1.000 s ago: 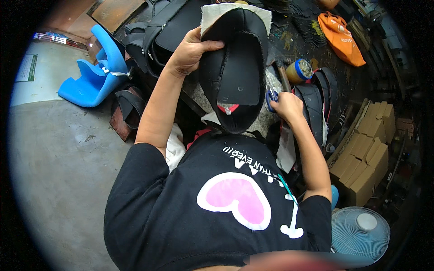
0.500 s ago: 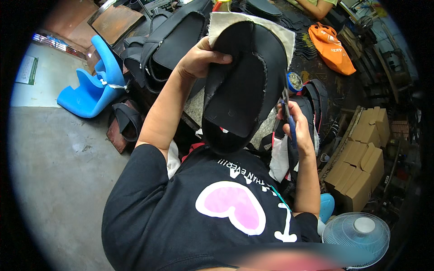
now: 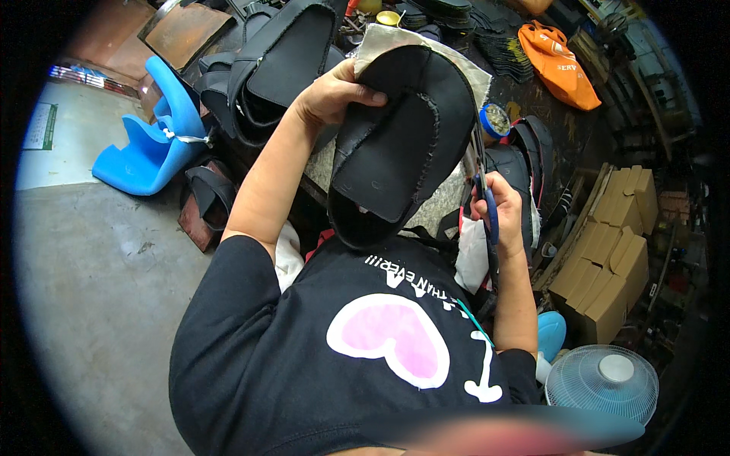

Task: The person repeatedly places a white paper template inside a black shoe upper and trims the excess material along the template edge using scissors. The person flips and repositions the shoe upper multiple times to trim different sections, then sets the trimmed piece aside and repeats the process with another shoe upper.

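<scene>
**Shoe upper and scissors held in two bare hands**

A black shoe upper [image 3: 403, 144] is held raised between the torso and the dark counter [image 3: 531, 99]. Its left edge is grasped by the fingers of the left hand [image 3: 331, 95], the thumb being laid across the face. Whitish cloth [image 3: 384, 42] is seen projecting beyond the far edge. Blue-handled scissors [image 3: 491, 216] are gripped by the fingers of the right hand [image 3: 502, 204], with the blades directed away beside the upper's right edge; whether contact is made cannot be told. A blue-rimmed jar [image 3: 496, 120] is seen beyond.
</scene>
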The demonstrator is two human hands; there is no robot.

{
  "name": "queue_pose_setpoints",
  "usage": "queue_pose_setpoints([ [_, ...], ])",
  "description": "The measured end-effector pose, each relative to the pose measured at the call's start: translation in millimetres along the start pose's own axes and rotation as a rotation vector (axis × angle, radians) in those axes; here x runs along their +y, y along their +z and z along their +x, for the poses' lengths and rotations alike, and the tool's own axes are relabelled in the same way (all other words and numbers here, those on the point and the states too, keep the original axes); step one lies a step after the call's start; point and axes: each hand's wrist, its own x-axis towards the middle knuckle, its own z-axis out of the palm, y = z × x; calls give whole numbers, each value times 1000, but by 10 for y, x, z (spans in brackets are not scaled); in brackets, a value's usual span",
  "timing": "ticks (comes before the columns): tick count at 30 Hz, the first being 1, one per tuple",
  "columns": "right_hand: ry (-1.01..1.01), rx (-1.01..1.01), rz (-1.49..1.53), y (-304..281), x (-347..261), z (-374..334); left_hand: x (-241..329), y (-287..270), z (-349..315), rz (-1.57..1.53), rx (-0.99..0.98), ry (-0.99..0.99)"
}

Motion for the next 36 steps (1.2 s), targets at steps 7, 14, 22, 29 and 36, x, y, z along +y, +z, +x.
queue_pose_setpoints([
  [7, -191, 25, -246, -46, 20, -10, -44, -34, -16, 64, -20, -23],
  [14, -80, -72, -77, -75, 7, -116, -60, -40, -65, 77, -60, -59],
  [22, -10, -72, -76, -157, -4, -180, -84, -23, -67, 306, -85, -178],
  [29, -43, -151, -422, -325, -56, -152, -22, 43, -33, 480, -269, -291],
  [36, 125, -246, -326, -401, -268, -254, 43, 109, -15, 565, -380, -346],
])
